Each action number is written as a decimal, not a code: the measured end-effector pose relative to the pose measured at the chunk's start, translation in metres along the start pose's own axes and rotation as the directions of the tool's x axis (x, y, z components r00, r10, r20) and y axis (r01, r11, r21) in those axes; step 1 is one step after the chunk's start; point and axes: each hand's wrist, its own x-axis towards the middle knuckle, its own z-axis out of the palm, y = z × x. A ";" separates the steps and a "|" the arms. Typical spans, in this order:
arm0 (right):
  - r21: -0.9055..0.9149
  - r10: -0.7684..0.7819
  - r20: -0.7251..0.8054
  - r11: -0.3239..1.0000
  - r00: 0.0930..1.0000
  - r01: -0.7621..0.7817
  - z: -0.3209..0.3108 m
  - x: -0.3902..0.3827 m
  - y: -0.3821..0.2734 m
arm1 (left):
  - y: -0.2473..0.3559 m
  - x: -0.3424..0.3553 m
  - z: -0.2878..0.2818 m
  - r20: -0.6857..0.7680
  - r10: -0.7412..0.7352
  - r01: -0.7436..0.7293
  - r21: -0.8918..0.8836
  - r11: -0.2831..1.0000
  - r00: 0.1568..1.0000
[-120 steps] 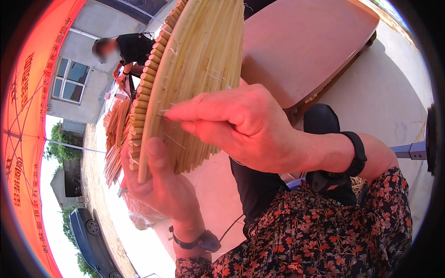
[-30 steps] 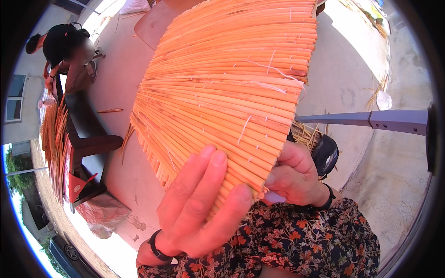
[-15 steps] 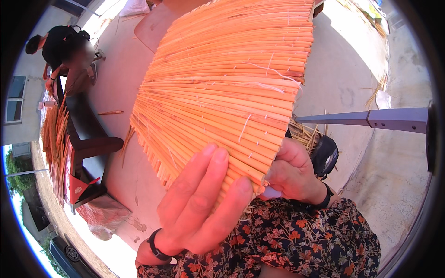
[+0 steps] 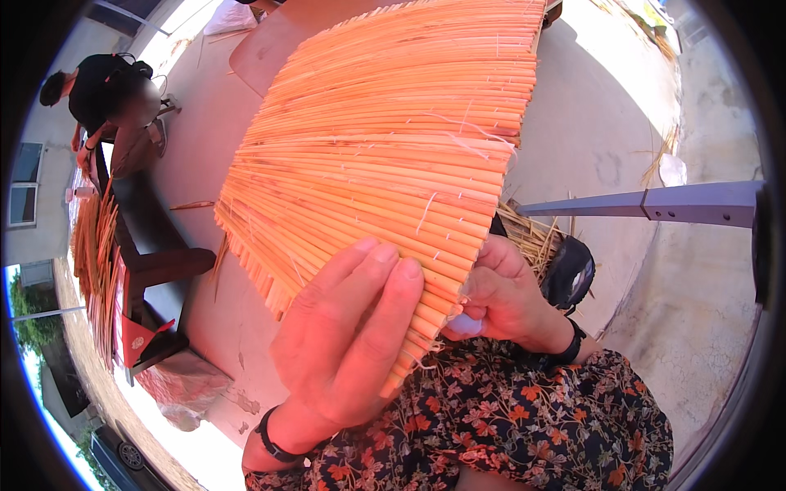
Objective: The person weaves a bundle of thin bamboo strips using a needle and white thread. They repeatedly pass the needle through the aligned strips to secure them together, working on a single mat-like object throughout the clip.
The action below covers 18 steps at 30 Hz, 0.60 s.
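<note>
Reed mat (image 4: pixel 372 168) is up in the air over the person's lap (image 4: pixel 524 401). It is clamped in the left hand (image 4: pixel 340 331); one finger has moved up, so more bottom edge shows. By that edge curls the right hand (image 4: pixel 512 295); I cannot tell if it pinches anything.
</note>
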 end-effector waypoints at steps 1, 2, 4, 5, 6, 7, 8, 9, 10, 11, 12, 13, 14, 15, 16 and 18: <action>-0.005 -0.006 -0.001 1.000 1.000 0.006 0.001 0.000 0.000 | 0.000 0.001 0.000 -0.009 -0.004 0.004 0.010 1.000 1.000; -0.010 -0.012 -0.002 1.000 1.000 0.012 0.002 0.000 0.001 | -0.001 0.001 -0.001 0.008 0.014 -0.014 0.024 1.000 1.000; -0.040 -0.015 -0.004 0.999 1.000 0.015 0.002 0.000 0.002 | -0.004 0.000 -0.001 0.042 0.055 -0.057 0.052 0.997 0.998; -0.066 -0.008 -0.007 0.998 1.000 0.008 0.001 0.000 0.001 | -0.006 -0.001 -0.001 0.046 0.060 -0.063 0.061 0.996 0.997; -0.094 -0.003 -0.010 0.996 1.000 0.002 0.000 0.001 0.000 | -0.008 -0.002 0.000 0.047 0.067 -0.070 0.069 0.995 0.997; -0.118 0.005 -0.011 0.993 1.000 -0.006 0.000 0.001 0.000 | -0.009 -0.003 0.002 0.049 0.074 -0.077 0.076 0.994 0.996; -0.141 0.011 -0.013 0.990 1.000 -0.013 -0.001 0.002 0.001 | -0.009 -0.004 0.003 0.050 0.064 -0.068 0.078 0.995 0.997; -0.169 0.012 -0.015 0.985 1.000 -0.015 0.000 0.003 0.001 | -0.010 -0.003 0.004 0.048 0.061 -0.064 0.076 0.995 0.997; -0.094 0.007 -0.010 0.996 1.000 -0.008 -0.001 0.003 0.001 | -0.010 -0.003 0.005 0.045 0.058 -0.061 0.075 0.995 0.997; -0.018 0.000 -0.005 1.000 1.000 -0.001 -0.003 0.004 0.003 | -0.010 -0.005 0.007 0.055 0.052 -0.056 0.081 0.995 0.997; 0.052 -0.006 -0.001 0.999 1.000 0.006 -0.004 0.003 0.002 | -0.010 -0.008 0.009 0.059 0.046 -0.051 0.087 0.995 0.997; 0.015 0.002 -0.038 1.000 0.999 -0.002 -0.004 0.002 0.001 | -0.010 -0.009 0.011 0.064 0.040 -0.046 0.091 0.995 0.997; -0.021 0.008 -0.076 1.000 0.997 -0.010 -0.004 0.001 0.000 | -0.009 -0.008 0.013 0.068 0.043 -0.048 0.083 0.995 0.997; -0.046 0.021 -0.113 0.999 0.993 -0.026 -0.005 0.000 0.002 | -0.008 -0.008 0.013 0.079 0.038 -0.044 0.081 0.996 0.996; -0.066 0.032 -0.169 0.997 0.985 -0.043 -0.006 -0.001 0.004 | -0.007 -0.009 0.014 0.091 0.033 -0.040 0.080 0.996 0.995; -0.078 0.002 -0.212 0.997 0.977 -0.019 -0.001 0.000 0.008 | -0.009 -0.011 0.014 0.099 0.037 -0.046 0.089 0.995 0.994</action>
